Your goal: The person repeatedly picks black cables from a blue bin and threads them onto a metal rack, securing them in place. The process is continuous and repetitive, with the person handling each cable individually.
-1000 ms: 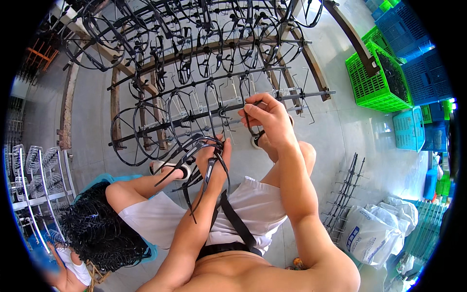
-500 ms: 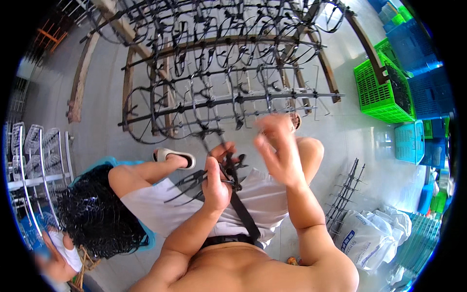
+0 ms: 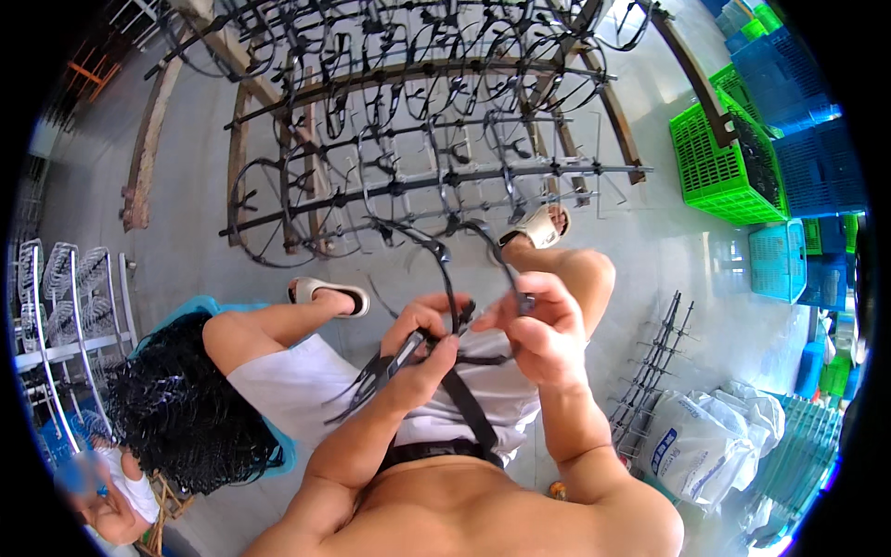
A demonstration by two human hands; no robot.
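Basin rim point(image 3: 291, 454) curves beside the left leg point(image 3: 255, 336); the left hand point(image 3: 428, 369) grips black strips point(image 3: 403, 353) short of the rack's near bar point(image 3: 427, 182); the right hand point(image 3: 548, 339) pinches one strip's end, grey floor point(image 3: 640, 255) lying between it and the green crate point(image 3: 713, 172).

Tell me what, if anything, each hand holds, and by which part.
Left hand: a bunch of black curved strips, exact grip partly hidden. Right hand: one black curved strip, pinched near its lower end.

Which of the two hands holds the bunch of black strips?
The left hand: several black strips fan out from its lower-left side. The right hand pinches what looks like a single black piece.
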